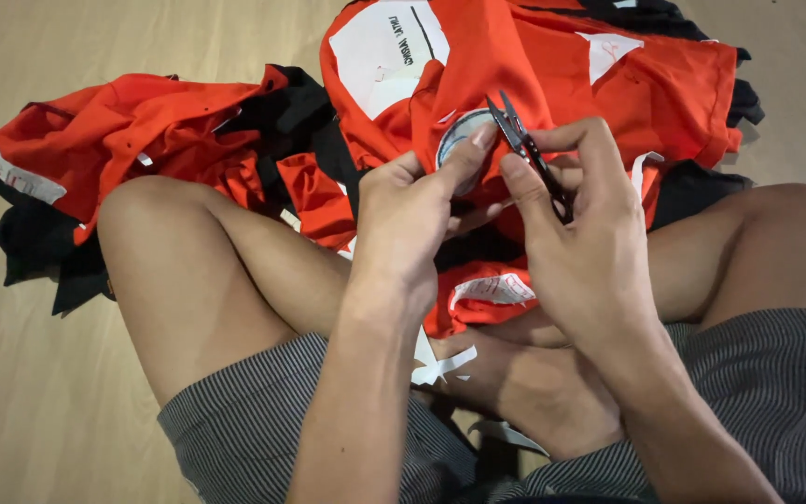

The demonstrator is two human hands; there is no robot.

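At the frame's upper centre my left hand (412, 210) pinches the round patch (459, 140) on the orange garment (552, 84); my right hand (576, 224) grips small snips (526, 149), blades slightly parted. Trimming looks under way (white scraps (440, 362) lie below, another orange pile (142, 126) waits upper left).

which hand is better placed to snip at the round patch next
Right, most likely. The right hand holds the small black thread snips, tips beside the round grey-rimmed patch on the orange fabric garment. The left hand is pinching that patch, steadying it.
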